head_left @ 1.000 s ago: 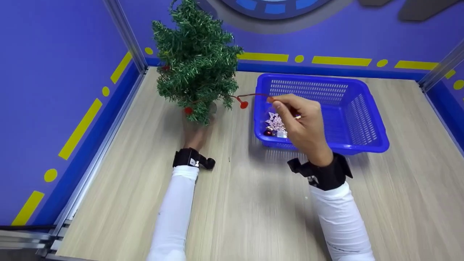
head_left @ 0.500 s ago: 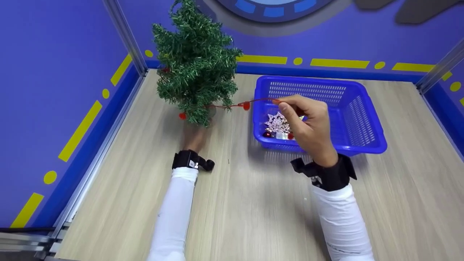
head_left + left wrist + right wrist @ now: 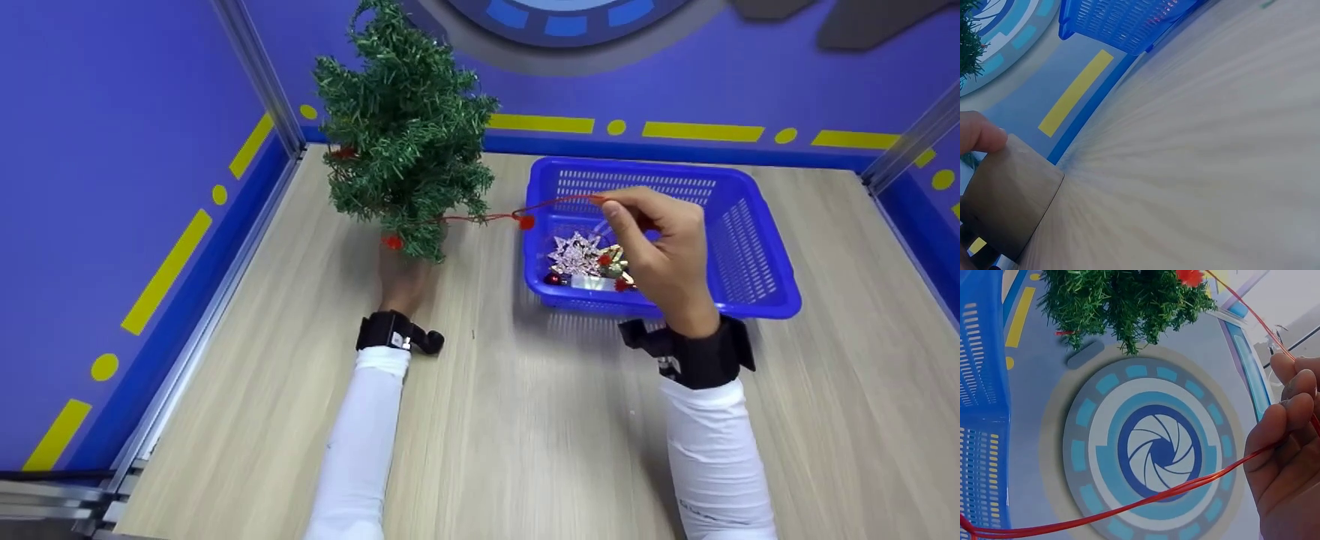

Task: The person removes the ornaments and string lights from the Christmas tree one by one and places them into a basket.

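A small green artificial Christmas tree (image 3: 409, 139) stands at the left of the table. My left hand (image 3: 403, 285) grips its base (image 3: 1013, 194), with fingers (image 3: 981, 134) over the upper edge in the left wrist view; foliage hides part of this hand in the head view. My right hand (image 3: 666, 251) pinches a red wire garland (image 3: 559, 201) between thumb and forefinger above the basket. The garland runs leftward from the pinch into the lower branches, with a red piece (image 3: 527, 222) along it. Another red piece (image 3: 392, 241) shows at the tree's lower front.
A blue plastic basket (image 3: 780, 259) stands on the right, below my right hand. Inside lie a pink glittery star ornament (image 3: 576, 253), a dark red ball (image 3: 553, 278), a white block (image 3: 591, 283) and small red and gold pieces. Blue panels border the wooden table (image 3: 510, 435).
My right hand has moved rightward, drawing the red wire garland with it; its hanging red piece has shifted right to the basket's rim. The left hand stays at the tree's base.
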`<state>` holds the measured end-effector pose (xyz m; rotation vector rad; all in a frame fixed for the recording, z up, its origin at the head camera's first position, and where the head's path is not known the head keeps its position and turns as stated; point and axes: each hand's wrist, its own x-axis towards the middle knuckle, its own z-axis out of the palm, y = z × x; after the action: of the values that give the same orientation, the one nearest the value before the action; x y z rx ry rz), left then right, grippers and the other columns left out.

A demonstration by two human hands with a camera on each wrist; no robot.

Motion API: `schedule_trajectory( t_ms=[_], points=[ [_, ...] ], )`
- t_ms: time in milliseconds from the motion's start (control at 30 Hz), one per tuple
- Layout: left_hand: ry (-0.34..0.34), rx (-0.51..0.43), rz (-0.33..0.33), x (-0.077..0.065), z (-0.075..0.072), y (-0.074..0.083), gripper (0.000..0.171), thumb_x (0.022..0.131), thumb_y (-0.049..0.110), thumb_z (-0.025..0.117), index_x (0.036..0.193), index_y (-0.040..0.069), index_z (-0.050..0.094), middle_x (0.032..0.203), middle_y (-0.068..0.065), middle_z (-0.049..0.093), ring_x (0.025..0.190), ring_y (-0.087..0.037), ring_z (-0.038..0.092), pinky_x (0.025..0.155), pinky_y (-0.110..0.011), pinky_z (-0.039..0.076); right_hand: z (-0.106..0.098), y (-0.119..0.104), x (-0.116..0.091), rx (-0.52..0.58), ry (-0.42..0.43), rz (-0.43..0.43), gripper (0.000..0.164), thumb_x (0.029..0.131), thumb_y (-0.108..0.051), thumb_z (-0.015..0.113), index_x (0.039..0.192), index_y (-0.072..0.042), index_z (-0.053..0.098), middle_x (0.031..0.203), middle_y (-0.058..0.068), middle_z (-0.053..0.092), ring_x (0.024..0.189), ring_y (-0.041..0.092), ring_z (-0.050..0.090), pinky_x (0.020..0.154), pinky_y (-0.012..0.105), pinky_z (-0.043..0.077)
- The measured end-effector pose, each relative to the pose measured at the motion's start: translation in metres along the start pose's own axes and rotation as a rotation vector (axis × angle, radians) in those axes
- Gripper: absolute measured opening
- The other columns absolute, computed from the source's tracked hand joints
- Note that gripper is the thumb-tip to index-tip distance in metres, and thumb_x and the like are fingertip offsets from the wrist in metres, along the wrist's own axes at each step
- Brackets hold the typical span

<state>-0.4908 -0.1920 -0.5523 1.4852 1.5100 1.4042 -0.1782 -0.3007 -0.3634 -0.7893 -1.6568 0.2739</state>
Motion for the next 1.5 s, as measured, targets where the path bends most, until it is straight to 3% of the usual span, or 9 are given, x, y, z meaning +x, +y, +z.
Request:
schedule_trajectory(
  t_ms=[233, 433, 600, 767, 933, 1033, 1200, 1367, 1500],
  points=[
    [-0.018, 0.11, 0.02, 0.006, -0.004, 0.001, 0.067, 0.097, 0.042, 0.065, 0.149, 0.008, 0.039, 0.147, -0.008, 0.05, 0.136, -0.018, 0.047, 0.118, -0.035, 0.034, -0.003, -0.005, -0.002, -0.051, 0.036, 0.032, 0.017, 0.094, 0.003, 0.064, 0.101, -0.002, 0.079, 0.067, 0.004, 0.057, 0.057, 0.004, 0.042, 0.054, 0.019, 0.032],
    [-0.07, 0.146, 0.092, 0.01, -0.006, 0.001, 0.063, 0.096, 0.027, 0.067, 0.149, 0.006, 0.04, 0.148, -0.012, 0.051, 0.139, -0.023, 0.046, 0.119, -0.037, 0.034, -0.004, -0.012, -0.006, -0.108, 0.068, 0.056, 0.016, 0.095, 0.002, 0.065, 0.101, -0.002, 0.079, 0.069, -0.001, 0.057, 0.057, 0.003, 0.042, 0.055, 0.019, 0.031],
    [-0.104, 0.167, 0.067, 0.012, -0.008, -0.002, 0.062, 0.09, 0.013, 0.069, 0.147, 0.008, 0.044, 0.145, -0.01, 0.051, 0.138, -0.023, 0.046, 0.119, -0.036, 0.033, -0.004, -0.017, -0.01, -0.115, 0.103, 0.061, 0.016, 0.095, 0.003, 0.064, 0.1, 0.002, 0.078, 0.069, -0.003, 0.057, 0.056, 0.001, 0.041, 0.054, 0.017, 0.03],
    [-0.126, 0.165, 0.061, 0.014, -0.01, -0.003, 0.067, 0.086, 0.012, 0.074, 0.147, 0.009, 0.046, 0.142, -0.011, 0.052, 0.135, -0.024, 0.048, 0.117, -0.037, 0.035, -0.003, -0.024, -0.013, -0.126, 0.127, 0.076, 0.015, 0.094, 0.003, 0.064, 0.098, 0.002, 0.078, 0.069, -0.007, 0.057, 0.055, 0.001, 0.041, 0.053, 0.017, 0.031],
    [-0.139, -0.095, 0.055, 0.013, -0.01, -0.007, 0.071, 0.087, 0.002, 0.075, 0.149, 0.0, 0.04, 0.144, -0.018, 0.048, 0.136, -0.028, 0.046, 0.116, -0.039, 0.038, -0.003, -0.031, -0.019, -0.15, -0.036, 0.099, 0.016, 0.093, 0.005, 0.066, 0.097, 0.0, 0.08, 0.064, -0.001, 0.057, 0.052, 0.003, 0.038, 0.05, 0.019, 0.027],
    [-0.137, -0.184, 0.018, 0.012, -0.012, -0.009, 0.077, 0.086, 0.002, 0.076, 0.152, 0.0, 0.035, 0.148, -0.016, 0.046, 0.139, -0.025, 0.044, 0.117, -0.037, 0.036, -0.003, -0.035, -0.024, -0.164, -0.142, 0.105, 0.017, 0.091, 0.006, 0.067, 0.096, -0.002, 0.081, 0.06, 0.003, 0.057, 0.049, 0.004, 0.036, 0.047, 0.02, 0.025],
    [-0.155, -0.114, 0.001, 0.011, -0.016, -0.011, 0.075, 0.09, 0.013, 0.075, 0.153, 0.005, 0.035, 0.149, -0.011, 0.047, 0.139, -0.021, 0.044, 0.117, -0.035, 0.034, -0.002, -0.045, -0.029, -0.126, -0.199, 0.11, 0.019, 0.09, 0.006, 0.068, 0.097, -0.006, 0.081, 0.07, -0.002, 0.066, 0.049, 0.005, 0.041, 0.046, 0.02, 0.029],
    [-0.16, -0.113, -0.009, 0.014, -0.018, -0.009, 0.067, 0.092, 0.018, 0.071, 0.15, 0.007, 0.04, 0.145, -0.009, 0.051, 0.133, -0.017, 0.048, 0.114, -0.032, 0.038, 0.002, -0.064, -0.033, -0.004, -0.408, 0.14, 0.025, 0.09, 0.007, 0.068, 0.098, -0.012, 0.082, 0.078, -0.003, 0.072, 0.051, 0.006, 0.046, 0.045, 0.022, 0.032],
    [-0.175, -0.123, -0.029, 0.014, -0.02, -0.007, 0.059, 0.093, 0.02, 0.067, 0.147, 0.011, 0.045, 0.14, -0.003, 0.057, 0.121, -0.012, 0.052, 0.107, -0.031, 0.041, 0.015, -0.078, -0.034, 0.103, -0.512, 0.093, 0.028, 0.088, 0.01, 0.066, 0.1, -0.011, 0.081, 0.078, -0.002, 0.071, 0.055, 0.007, 0.045, 0.048, 0.024, 0.032]
  ],
)
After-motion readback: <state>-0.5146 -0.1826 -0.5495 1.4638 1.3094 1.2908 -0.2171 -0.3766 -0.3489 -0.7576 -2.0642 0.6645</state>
